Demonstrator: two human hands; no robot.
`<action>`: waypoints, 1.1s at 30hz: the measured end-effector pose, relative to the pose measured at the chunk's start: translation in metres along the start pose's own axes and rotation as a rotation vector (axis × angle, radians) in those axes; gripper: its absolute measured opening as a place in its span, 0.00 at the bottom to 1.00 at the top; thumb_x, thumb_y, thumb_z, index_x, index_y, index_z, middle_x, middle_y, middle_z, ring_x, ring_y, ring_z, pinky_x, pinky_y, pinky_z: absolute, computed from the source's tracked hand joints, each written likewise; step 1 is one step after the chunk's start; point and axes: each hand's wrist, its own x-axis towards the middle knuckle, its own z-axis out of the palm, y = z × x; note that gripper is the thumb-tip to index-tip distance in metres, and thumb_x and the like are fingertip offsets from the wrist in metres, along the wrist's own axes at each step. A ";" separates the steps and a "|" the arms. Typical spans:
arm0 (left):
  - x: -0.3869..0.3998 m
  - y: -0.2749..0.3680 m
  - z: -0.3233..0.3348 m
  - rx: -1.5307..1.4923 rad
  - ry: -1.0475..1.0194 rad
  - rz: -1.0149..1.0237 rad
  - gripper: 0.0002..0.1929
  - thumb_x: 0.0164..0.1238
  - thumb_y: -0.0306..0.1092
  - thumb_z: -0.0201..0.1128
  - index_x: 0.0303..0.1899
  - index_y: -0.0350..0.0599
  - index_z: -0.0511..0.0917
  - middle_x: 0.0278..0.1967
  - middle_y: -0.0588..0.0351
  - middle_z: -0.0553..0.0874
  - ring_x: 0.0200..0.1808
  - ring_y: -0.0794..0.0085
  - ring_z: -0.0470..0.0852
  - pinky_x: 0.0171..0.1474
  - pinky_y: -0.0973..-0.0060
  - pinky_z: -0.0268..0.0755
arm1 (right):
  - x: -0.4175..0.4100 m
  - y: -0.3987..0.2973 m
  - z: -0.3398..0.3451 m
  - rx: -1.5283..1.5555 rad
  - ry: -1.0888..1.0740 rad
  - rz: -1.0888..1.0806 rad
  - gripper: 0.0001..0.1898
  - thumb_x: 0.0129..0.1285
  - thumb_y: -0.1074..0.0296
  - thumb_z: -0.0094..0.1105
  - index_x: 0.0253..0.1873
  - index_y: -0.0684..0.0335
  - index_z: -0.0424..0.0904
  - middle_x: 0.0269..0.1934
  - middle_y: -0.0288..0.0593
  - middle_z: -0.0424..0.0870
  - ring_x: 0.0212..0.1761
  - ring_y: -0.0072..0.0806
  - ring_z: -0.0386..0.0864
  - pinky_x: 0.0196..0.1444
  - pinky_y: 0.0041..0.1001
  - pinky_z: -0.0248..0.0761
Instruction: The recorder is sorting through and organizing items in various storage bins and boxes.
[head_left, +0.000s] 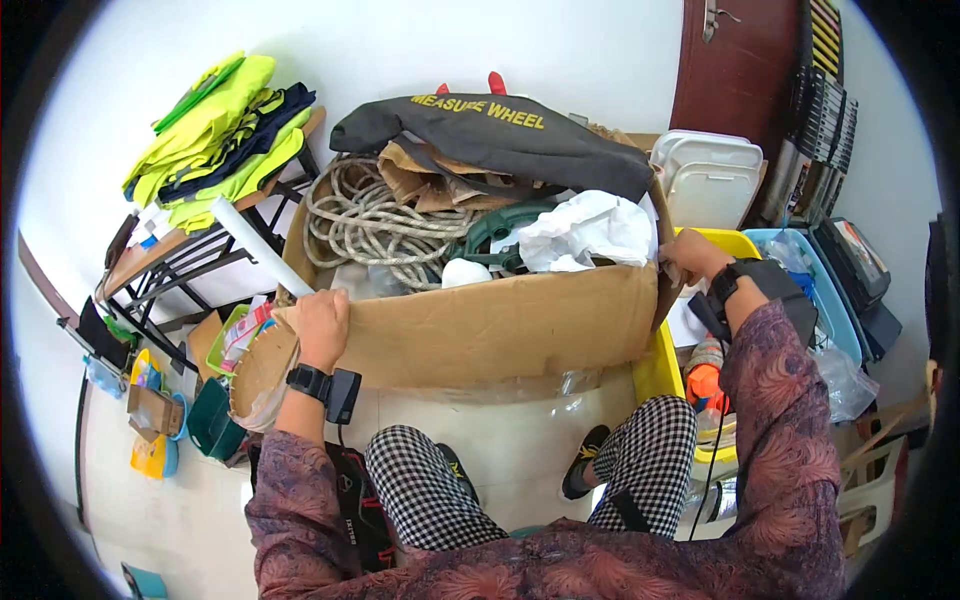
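A large open cardboard box (495, 326) stands before my knees. My left hand (322, 328) is closed over its front left corner, beside a white tube (259, 247) that leans there. At the front right corner, my right hand (694, 256) grips the box's edge, with some pale crumpled material under the fingers. Inside lie a coiled rope (375, 221), a dark green tool-like object (491, 236) and a crumpled white sheet or bag (589, 231). Across the top at the back rests a black measure wheel bag (495, 142) with yellow lettering.
Left, a folding table (195, 251) bears hi-vis clothing (217, 142); a woven basket (259, 367) and small bins stand below. Right are a yellow bin (656, 367), a light blue bin (832, 300), white plastic lids (709, 176) and a telescopic ladder (817, 142) near a door.
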 end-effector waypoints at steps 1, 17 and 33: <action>0.002 -0.006 -0.006 -0.059 -0.181 -0.047 0.15 0.68 0.40 0.51 0.30 0.37 0.77 0.30 0.42 0.81 0.37 0.46 0.76 0.40 0.55 0.65 | -0.012 -0.019 -0.025 0.320 -0.198 0.311 0.13 0.59 0.65 0.52 0.32 0.68 0.82 0.33 0.58 0.83 0.28 0.49 0.81 0.30 0.38 0.74; 0.179 0.165 0.008 -0.469 -0.145 0.350 0.26 0.60 0.38 0.58 0.59 0.34 0.69 0.55 0.38 0.76 0.59 0.52 0.74 0.62 0.66 0.64 | 0.074 -0.164 -0.054 -0.298 0.482 -0.367 0.33 0.48 0.57 0.66 0.59 0.63 0.67 0.44 0.48 0.79 0.47 0.49 0.77 0.50 0.42 0.70; 0.145 0.165 0.122 -0.697 -0.428 0.010 0.23 0.63 0.40 0.57 0.57 0.38 0.74 0.50 0.38 0.80 0.54 0.48 0.78 0.56 0.64 0.69 | 0.094 -0.151 -0.092 -0.394 0.515 -0.379 0.13 0.46 0.72 0.61 0.38 0.64 0.71 0.28 0.52 0.81 0.35 0.49 0.80 0.38 0.42 0.73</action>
